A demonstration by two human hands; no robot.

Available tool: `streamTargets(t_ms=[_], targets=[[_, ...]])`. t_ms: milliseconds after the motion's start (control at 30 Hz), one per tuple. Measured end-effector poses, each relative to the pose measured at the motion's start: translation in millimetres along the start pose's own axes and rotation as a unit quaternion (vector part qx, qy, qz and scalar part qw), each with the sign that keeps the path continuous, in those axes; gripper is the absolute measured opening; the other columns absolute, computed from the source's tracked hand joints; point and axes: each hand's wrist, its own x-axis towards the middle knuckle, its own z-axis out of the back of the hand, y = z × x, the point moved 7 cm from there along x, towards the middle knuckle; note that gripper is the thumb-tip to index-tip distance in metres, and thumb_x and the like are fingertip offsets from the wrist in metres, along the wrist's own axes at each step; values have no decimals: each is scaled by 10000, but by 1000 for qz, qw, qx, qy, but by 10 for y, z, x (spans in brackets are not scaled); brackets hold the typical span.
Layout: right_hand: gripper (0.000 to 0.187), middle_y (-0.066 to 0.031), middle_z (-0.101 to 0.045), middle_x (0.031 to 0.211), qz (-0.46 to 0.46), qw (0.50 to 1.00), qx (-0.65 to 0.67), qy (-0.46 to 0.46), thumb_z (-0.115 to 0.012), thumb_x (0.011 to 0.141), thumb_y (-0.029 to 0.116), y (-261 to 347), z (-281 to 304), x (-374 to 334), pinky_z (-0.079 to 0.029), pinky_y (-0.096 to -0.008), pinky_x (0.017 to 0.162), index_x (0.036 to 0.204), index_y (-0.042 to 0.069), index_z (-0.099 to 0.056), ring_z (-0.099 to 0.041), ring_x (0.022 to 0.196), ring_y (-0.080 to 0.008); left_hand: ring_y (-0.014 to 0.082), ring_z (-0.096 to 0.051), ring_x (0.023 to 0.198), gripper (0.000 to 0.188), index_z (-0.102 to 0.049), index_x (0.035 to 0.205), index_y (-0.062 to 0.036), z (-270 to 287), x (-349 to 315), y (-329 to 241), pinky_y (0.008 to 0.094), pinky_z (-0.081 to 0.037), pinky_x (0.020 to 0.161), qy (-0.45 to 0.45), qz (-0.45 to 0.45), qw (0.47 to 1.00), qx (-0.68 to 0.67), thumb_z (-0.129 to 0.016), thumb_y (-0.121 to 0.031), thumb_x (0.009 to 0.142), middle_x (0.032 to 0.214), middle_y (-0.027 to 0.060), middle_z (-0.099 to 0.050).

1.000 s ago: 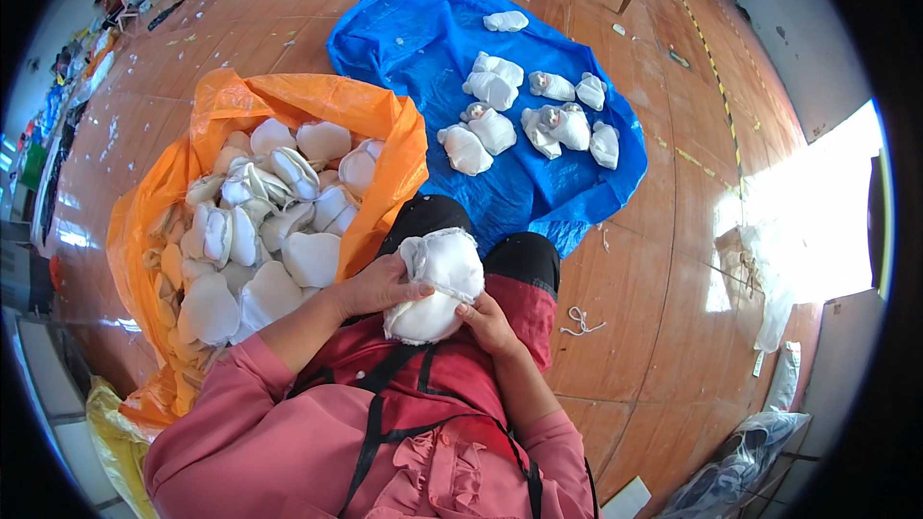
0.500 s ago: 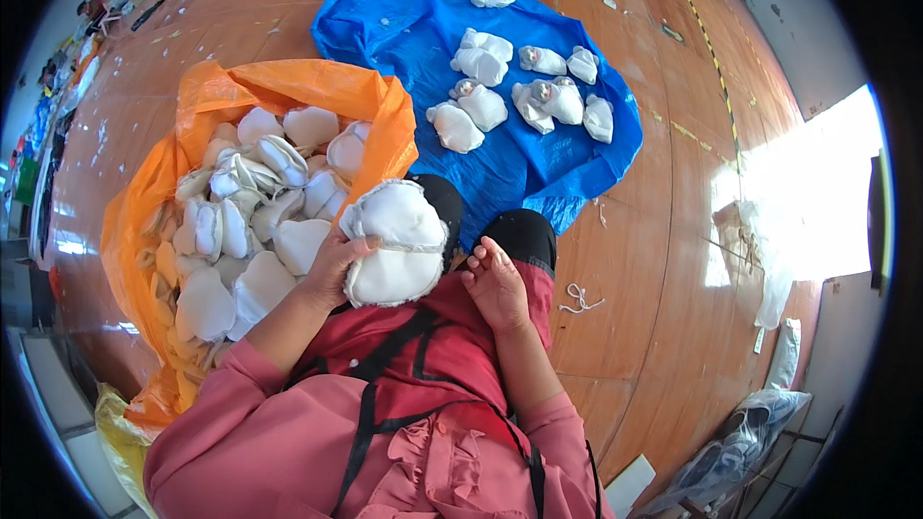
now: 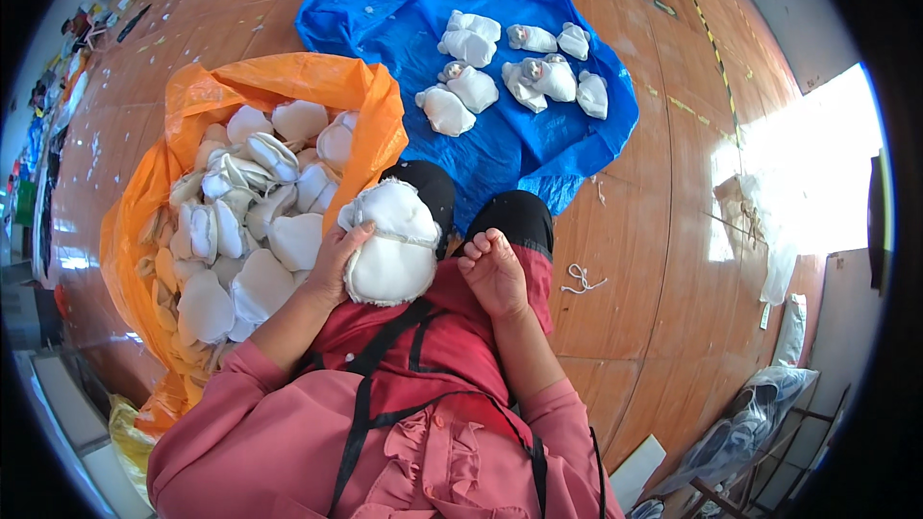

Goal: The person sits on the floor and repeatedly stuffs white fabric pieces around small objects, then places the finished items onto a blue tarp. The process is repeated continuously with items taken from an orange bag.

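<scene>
My left hand (image 3: pixel 344 257) grips a white padded fabric piece (image 3: pixel 392 264) with fuzzy grey-white edges. It looks like two rounded pads, one above the other, with a fringed seam between them; the thumb lies on its left edge. The piece is held over my lap, beside the orange sack. To its right, my right hand (image 3: pixel 495 272) is raised above my red apron (image 3: pixel 452 346) with the fingers curled in and the fingertips close together. Whether something small is pinched there cannot be made out. The two hands are apart.
On my left stands an open orange sack (image 3: pixel 380 125) full of loose white and cream pads (image 3: pixel 260 288). A blue plastic sheet (image 3: pixel 365 10) lies ahead, with several tied white bundles (image 3: pixel 471 88) on it. White string (image 3: pixel 582 279) lies on the brown floor at right.
The fingers of my right hand have curled in more. The padded piece has shifted slightly left and turned a little in my left hand. The whole view has tilted slightly.
</scene>
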Motion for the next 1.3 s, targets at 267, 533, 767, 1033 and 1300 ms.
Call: streamTargets(t_ms=[267, 533, 767, 1033, 1300], targets=[[149, 15, -458, 880, -7, 999, 30, -6, -597, 987, 277, -6, -66, 6, -423, -290, 759, 942, 154, -526, -454, 841, -145, 282, -590, 1202, 606, -378, 1462, -48, -36, 67, 7, 420, -517, 990, 24, 24, 999, -34, -579, -274, 937, 1345, 163, -554], [168, 6, -472, 781, 4, 1000, -12, 18, -628, 950, 192, 14, -38, -7, -420, -288, 742, 831, 125, -531, -463, 761, -151, 291, -589, 1205, 607, -382, 1455, -54, -57, 101, 27, 428, -507, 1006, 34, 42, 995, -80, -586, -277, 929, 1345, 170, -552], [89, -52, -578, 871, 17, 998, -44, 31, -636, 953, 159, 7, -9, -21, -446, -305, 756, 968, 72, -624, -529, 815, -179, 293, -591, 1203, 623, -375, 1458, -51, -74, 86, 6, 429, -506, 1009, 31, 45, 996, -75, -596, -287, 925, 1342, 174, -554], [95, -60, -596, 908, 25, 996, -80, 28, -588, 989, 149, -12, -35, -18, -467, -304, 788, 990, 58, -615, -553, 831, -187, 297, -579, 1220, 642, -353, 1472, -55, -23, 94, 37, 430, -498, 1020, 29, 54, 996, -61, -599, -288, 927, 1361, 174, -540], [135, -55, -594, 916, 14, 996, -92, 15, -568, 1008, 177, -31, -30, -9, -475, -289, 796, 969, 51, -598, -561, 842, -175, 304, -571, 1230, 635, -350, 1477, -65, -36, 79, 32, 439, -496, 1022, 25, 63, 995, -72, -596, -279, 932, 1372, 175, -533]])
